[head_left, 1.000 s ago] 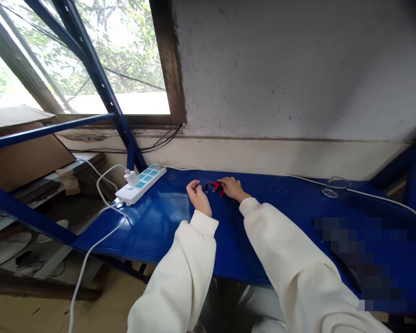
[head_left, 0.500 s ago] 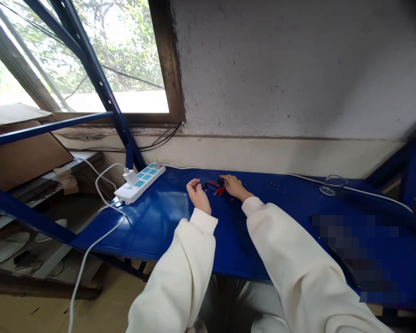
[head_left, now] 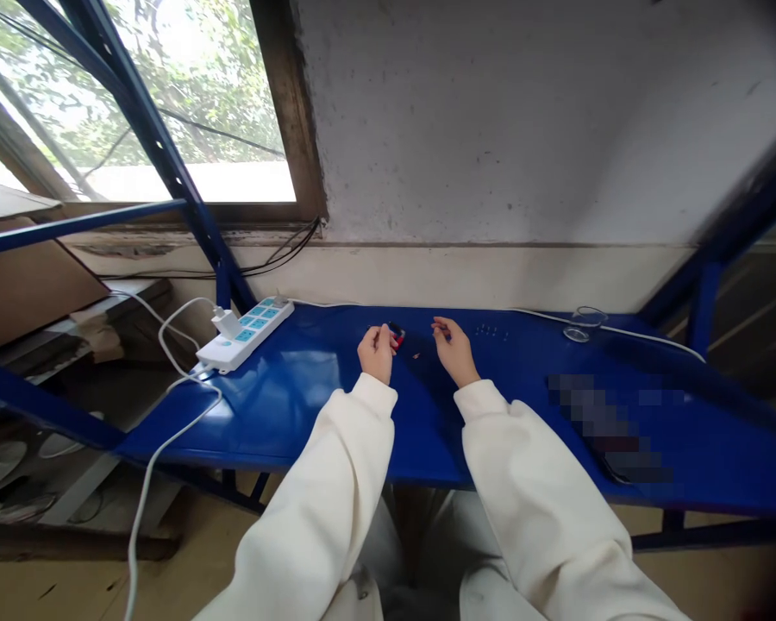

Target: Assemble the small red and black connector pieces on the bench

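Note:
My left hand (head_left: 376, 354) is closed with thumb and fingers pressed together, low over the blue table; what it pinches is too small to make out. Just beyond its fingertips are small red and black pieces (head_left: 398, 336), partly hidden by that hand. My right hand (head_left: 455, 348) is a little way to the right, its thumb and fingertips drawn together; anything between them is too small to name. Between the hands a tiny reddish piece (head_left: 416, 355) lies on the table. Several tiny, light-coloured parts (head_left: 491, 332) lie in a group to the right of my right hand.
A white power strip (head_left: 246, 335) with a plugged-in adapter lies at the table's left, its cable hanging over the edge. A clear round container (head_left: 578, 333) stands at the back right. A blurred dark object (head_left: 604, 423) lies front right. Blue frame posts (head_left: 197, 216) flank the table.
My right hand has drawn away from the red and black pieces and lifted to the right. My left hand has closed and shifted closer to them. The view has moved slightly.

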`<state>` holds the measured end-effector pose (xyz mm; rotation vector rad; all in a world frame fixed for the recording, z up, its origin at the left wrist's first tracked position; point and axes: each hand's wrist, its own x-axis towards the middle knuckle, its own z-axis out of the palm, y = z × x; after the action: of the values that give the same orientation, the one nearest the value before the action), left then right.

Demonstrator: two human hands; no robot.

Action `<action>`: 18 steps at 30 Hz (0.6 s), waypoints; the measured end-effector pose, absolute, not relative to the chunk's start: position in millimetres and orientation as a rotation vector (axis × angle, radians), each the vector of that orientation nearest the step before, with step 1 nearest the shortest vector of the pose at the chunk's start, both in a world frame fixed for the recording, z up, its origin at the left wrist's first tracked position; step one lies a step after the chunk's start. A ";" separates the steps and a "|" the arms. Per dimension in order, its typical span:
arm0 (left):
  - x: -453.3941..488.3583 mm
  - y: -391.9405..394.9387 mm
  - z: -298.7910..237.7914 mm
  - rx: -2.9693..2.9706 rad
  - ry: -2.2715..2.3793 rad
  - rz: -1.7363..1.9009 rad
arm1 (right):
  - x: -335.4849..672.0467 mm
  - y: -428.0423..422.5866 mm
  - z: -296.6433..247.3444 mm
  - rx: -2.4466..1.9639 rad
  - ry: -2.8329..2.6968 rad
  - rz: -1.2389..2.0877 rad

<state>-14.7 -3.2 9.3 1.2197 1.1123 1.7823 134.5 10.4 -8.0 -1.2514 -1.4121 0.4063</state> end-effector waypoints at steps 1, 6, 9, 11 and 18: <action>-14.0 -3.3 8.2 1.232 1.129 1.770 | 134.7 7.2 -7.9 -1.245 -1.404 0.393; -15.8 -0.1 3.0 1.199 1.214 1.757 | 136.2 1.6 -9.6 -1.248 -1.432 0.297; -17.1 1.5 0.4 1.198 1.227 1.760 | 138.0 2.5 -11.7 -1.261 -1.440 0.259; -17.1 1.4 -0.5 1.212 1.230 1.757 | 138.9 2.9 -12.2 -1.268 -1.442 0.249; -16.0 -1.0 1.3 1.217 1.237 1.751 | 138.0 -0.5 -9.1 -1.292 -1.473 0.244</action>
<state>-16.0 -1.0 1.3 1.2166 1.2369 1.7505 138.0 -0.5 -9.1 -1.2924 -1.4729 0.2443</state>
